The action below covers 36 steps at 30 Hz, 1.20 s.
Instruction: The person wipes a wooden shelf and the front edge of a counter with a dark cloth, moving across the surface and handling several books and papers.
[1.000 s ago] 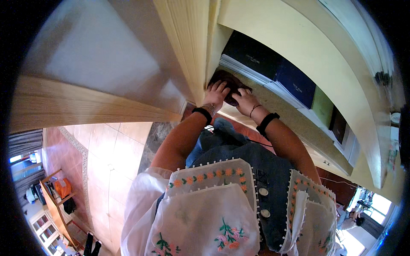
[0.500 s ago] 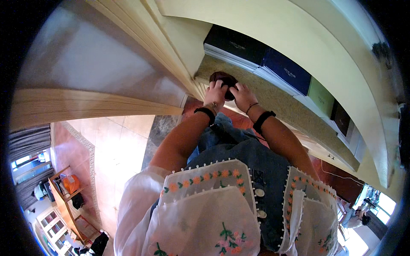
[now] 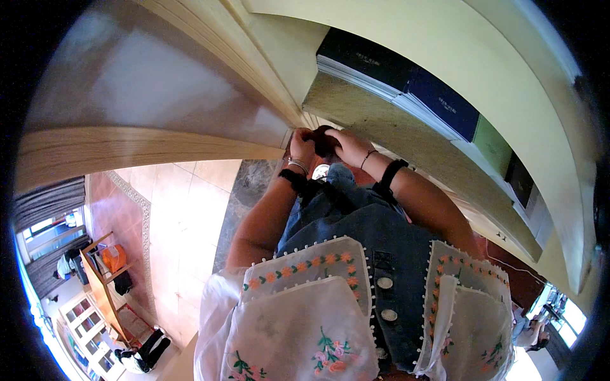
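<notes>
The dark brown cloth [image 3: 326, 142] has left the shelf [image 3: 375, 105], baring its corner; fingers of left hand [image 3: 302, 150] and right hand [image 3: 349, 148] hold it bunched.

Cloth [image 3: 326, 143]: dark brown
Books, one o'clock [image 3: 443, 105]: black, navy, green
Shelf [image 3: 375, 111]: mottled tan
Collar [image 3: 298, 305]: white, orange-and-green floral
</notes>
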Motion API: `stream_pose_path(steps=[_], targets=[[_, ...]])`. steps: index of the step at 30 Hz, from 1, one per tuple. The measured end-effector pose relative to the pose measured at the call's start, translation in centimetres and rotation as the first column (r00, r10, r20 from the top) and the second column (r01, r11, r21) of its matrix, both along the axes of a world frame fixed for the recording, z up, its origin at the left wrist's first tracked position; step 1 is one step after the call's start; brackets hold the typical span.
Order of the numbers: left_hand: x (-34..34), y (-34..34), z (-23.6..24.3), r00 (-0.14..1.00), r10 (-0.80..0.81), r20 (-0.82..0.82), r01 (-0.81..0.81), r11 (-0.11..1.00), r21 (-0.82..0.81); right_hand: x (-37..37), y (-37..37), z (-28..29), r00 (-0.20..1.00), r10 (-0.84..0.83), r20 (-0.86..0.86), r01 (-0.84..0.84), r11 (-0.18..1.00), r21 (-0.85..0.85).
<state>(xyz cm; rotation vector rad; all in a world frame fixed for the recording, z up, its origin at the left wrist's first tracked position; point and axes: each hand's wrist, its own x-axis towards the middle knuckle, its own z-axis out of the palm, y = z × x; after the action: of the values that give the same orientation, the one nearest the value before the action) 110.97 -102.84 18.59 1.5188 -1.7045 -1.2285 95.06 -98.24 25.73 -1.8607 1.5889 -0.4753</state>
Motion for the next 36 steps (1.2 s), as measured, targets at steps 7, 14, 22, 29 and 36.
stream_pose_path(steps=[7, 14, 22, 29, 36], targets=[[1.7, -5.2, -4.5, 0.466, 0.606, -0.645, 0.104, 0.686, 0.720, 2.3, -2.7, -2.4, 0.989, -0.143, -0.025, 0.135, 0.971, -0.195], [1.2, -6.4, -10.4, 0.937, 0.164, -0.310, -0.070, 0.954, 0.292, 3.4, -1.8, 0.2, 0.931, -0.302, -0.207, 0.243, 0.932, -0.268], [-2.0, -6.4, -5.5, 0.655, 0.601, -0.457, -0.136, 0.689, 0.711, 2.2, -2.8, -2.0, 0.982, -0.109, -0.156, 0.122, 0.990, 0.072], [-2.8, -5.7, -3.5, 0.596, 0.697, -0.400, -0.090, 0.553, 0.828, 1.8, -2.9, -1.4, 0.979, -0.041, -0.202, 0.104, 0.946, 0.308], [-0.6, -5.6, -14.6, 0.993, 0.013, -0.114, 0.010, 0.982, 0.191, 1.3, -1.8, 2.4, 0.986, 0.027, -0.166, 0.034, 0.936, 0.349]])
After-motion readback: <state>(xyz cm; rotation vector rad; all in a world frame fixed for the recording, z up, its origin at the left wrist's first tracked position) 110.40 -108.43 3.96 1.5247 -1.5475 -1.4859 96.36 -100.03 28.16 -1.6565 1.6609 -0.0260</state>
